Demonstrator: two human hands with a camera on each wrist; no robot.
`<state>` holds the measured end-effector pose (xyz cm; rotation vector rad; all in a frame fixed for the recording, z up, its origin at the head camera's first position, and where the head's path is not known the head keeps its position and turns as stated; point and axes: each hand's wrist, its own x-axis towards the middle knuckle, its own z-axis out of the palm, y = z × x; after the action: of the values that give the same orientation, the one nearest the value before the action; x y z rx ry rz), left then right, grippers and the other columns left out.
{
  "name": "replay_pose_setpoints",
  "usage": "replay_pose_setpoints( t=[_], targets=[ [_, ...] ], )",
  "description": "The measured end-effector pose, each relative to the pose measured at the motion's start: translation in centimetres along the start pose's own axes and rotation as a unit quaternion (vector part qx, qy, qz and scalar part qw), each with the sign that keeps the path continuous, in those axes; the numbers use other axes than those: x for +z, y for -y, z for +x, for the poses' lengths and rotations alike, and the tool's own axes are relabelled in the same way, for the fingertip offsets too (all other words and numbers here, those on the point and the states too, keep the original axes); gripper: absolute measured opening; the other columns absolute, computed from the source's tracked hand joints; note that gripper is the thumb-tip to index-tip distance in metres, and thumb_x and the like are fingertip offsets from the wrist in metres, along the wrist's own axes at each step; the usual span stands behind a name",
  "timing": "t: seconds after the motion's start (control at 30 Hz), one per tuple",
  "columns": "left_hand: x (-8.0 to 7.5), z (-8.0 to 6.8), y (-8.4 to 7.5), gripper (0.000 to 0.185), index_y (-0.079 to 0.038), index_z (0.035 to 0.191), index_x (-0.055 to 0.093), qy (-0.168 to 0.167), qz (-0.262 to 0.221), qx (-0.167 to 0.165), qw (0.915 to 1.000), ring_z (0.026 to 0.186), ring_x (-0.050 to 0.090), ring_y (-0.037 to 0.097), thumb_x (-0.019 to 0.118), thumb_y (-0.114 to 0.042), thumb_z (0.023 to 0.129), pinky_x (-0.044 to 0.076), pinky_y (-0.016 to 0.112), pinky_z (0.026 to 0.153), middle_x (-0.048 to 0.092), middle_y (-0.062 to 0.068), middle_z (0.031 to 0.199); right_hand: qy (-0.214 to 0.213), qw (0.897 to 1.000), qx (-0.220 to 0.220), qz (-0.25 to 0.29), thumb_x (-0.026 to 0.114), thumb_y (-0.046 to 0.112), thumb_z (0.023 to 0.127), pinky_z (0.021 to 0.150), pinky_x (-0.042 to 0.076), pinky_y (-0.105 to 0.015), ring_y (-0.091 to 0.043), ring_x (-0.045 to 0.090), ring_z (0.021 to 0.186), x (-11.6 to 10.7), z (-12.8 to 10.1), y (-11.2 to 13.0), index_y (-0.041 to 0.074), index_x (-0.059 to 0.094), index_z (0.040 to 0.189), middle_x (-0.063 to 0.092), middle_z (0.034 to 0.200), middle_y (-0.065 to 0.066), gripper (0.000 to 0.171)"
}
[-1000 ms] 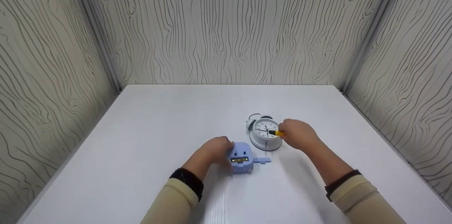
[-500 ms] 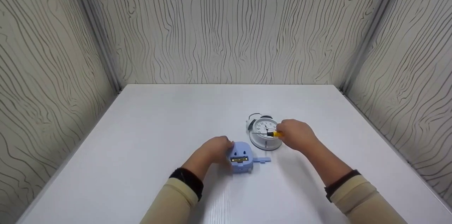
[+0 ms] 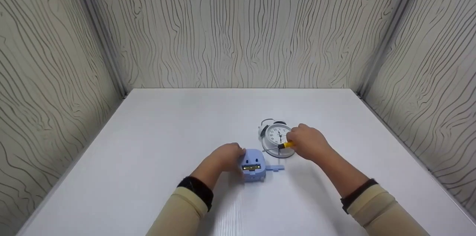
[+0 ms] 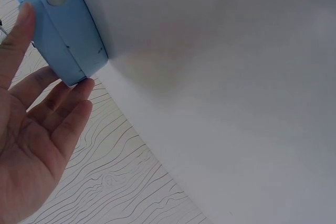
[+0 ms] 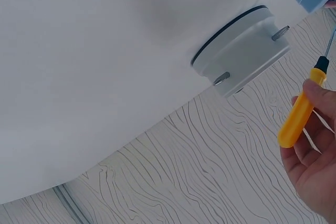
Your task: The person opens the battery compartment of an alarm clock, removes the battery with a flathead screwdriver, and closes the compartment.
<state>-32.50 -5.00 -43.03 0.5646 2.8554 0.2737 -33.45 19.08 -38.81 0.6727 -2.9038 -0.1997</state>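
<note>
My left hand (image 3: pixel 227 156) grips the left side of a light-blue rounded plastic device (image 3: pixel 254 154) resting on the white table. In the left wrist view its thumb lies along one side of the device and fingertips meet the lower edge. The device's upward face has an open battery compartment (image 3: pixel 251 167) with something gold-coloured inside. A light-blue battery cover (image 3: pixel 275 168) lies just right of it. My right hand (image 3: pixel 308 141) pinches the yellow handle of a screwdriver (image 5: pixel 300 109). Its thin metal shaft points left, with the tip close to the device's upper right corner in the head view.
A white twin-bell alarm clock (image 3: pixel 275 130) lies face up behind the device, partly overlapped by the right hand and screwdriver in the head view. Wood-patterned panels (image 3: pixel 238 27) stand at the back and both sides of the white table (image 3: pixel 167 124).
My right hand has shifted left and toward the person, bringing the screwdriver from over the alarm clock's face to beside the blue device. The left hand and device have stayed in place.
</note>
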Motion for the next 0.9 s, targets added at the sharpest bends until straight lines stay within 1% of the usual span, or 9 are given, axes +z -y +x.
replay_pose_setpoints(
  t=[0.1, 0.3, 0.4, 0.53, 0.63, 0.73, 0.8, 0.9],
  targets=[
    [0.0, 0.0, 0.1, 0.074, -0.017, 0.124, 0.049, 0.001, 0.000, 0.002, 1.0000, 0.100, 0.049, 0.019, 0.079, -0.032, 0.058, 0.038, 0.031, 0.090, 0.054, 0.003, 0.106, -0.002, 1.000, -0.015, -0.001, 0.074, 0.019, 0.067, 0.065, 0.043, -0.026, -0.014, 0.043, 0.068, -0.1, 0.0, 0.3, 0.020, 0.068, 0.084, 0.057, 0.074, 0.006, 0.018],
    [0.0, 0.2, 0.2, 0.075, -0.018, 0.125, 0.048, 0.009, -0.009, -0.008, 0.9999, 0.103, 0.048, 0.020, 0.079, -0.033, 0.058, 0.037, 0.033, 0.090, 0.053, 0.003, 0.108, -0.011, 0.998, -0.054, -0.006, 0.074, 0.022, 0.067, 0.065, 0.041, -0.025, -0.012, 0.044, 0.067, -0.4, -0.1, 0.9, 0.024, 0.068, 0.084, 0.057, 0.076, 0.007, 0.018],
    [0.1, 0.2, 0.2, 0.072, -0.018, 0.125, 0.049, 0.011, -0.011, -0.008, 0.9998, 0.104, 0.048, 0.020, 0.078, -0.031, 0.060, 0.037, 0.033, 0.090, 0.053, 0.003, 0.109, -0.014, 0.998, -0.067, -0.003, 0.075, 0.022, 0.066, 0.065, 0.042, -0.024, -0.012, 0.044, 0.068, -0.6, 0.0, 1.2, 0.024, 0.068, 0.085, 0.058, 0.079, 0.006, 0.020],
    [0.1, 0.3, 0.2, 0.072, -0.018, 0.124, 0.049, 0.010, -0.011, -0.007, 0.9999, 0.103, 0.048, 0.020, 0.078, -0.031, 0.060, 0.038, 0.033, 0.090, 0.053, 0.003, 0.109, -0.018, 0.996, -0.087, -0.014, 0.075, 0.022, 0.065, 0.067, 0.042, -0.026, -0.013, 0.046, 0.071, -0.7, 0.0, 1.6, 0.025, 0.068, 0.086, 0.059, 0.082, 0.006, 0.022],
    [0.1, 0.2, 0.2, 0.072, -0.017, 0.124, 0.049, 0.010, -0.012, -0.008, 0.9999, 0.103, 0.048, 0.020, 0.078, -0.030, 0.059, 0.038, 0.033, 0.090, 0.054, 0.003, 0.109, -0.021, 0.995, -0.100, -0.019, 0.075, 0.022, 0.066, 0.067, 0.041, -0.026, -0.013, 0.047, 0.071, -0.8, 0.1, 1.8, 0.027, 0.069, 0.086, 0.058, 0.082, 0.006, 0.022],
    [0.1, 0.2, 0.1, 0.072, -0.017, 0.124, 0.049, 0.010, -0.014, -0.008, 0.9998, 0.104, 0.048, 0.020, 0.078, -0.030, 0.059, 0.038, 0.033, 0.090, 0.054, 0.002, 0.109, -0.022, 0.994, -0.108, -0.012, 0.075, 0.021, 0.066, 0.065, 0.041, -0.025, -0.012, 0.045, 0.070, -0.8, 0.1, 2.0, 0.029, 0.070, 0.084, 0.057, 0.081, 0.007, 0.021],
    [0.0, 0.1, 0.1, 0.073, -0.017, 0.124, 0.049, 0.010, -0.015, -0.007, 0.9998, 0.103, 0.049, 0.020, 0.079, -0.030, 0.059, 0.038, 0.032, 0.090, 0.054, 0.002, 0.108, -0.025, 0.993, -0.115, -0.009, 0.075, 0.020, 0.066, 0.064, 0.042, -0.024, -0.011, 0.044, 0.069, -0.9, 0.1, 2.2, 0.029, 0.070, 0.084, 0.056, 0.080, 0.007, 0.020],
    [-0.1, -0.1, 0.0, 0.073, -0.016, 0.123, 0.050, 0.003, 0.002, 0.005, 1.0000, 0.099, 0.050, 0.018, 0.079, -0.032, 0.058, 0.038, 0.031, 0.089, 0.054, 0.002, 0.105, -0.035, 0.990, -0.132, -0.016, 0.075, 0.018, 0.065, 0.064, 0.043, -0.023, -0.011, 0.043, 0.068, -1.1, 0.2, 2.5, 0.028, 0.071, 0.083, 0.055, 0.080, 0.006, 0.021]
  ],
)
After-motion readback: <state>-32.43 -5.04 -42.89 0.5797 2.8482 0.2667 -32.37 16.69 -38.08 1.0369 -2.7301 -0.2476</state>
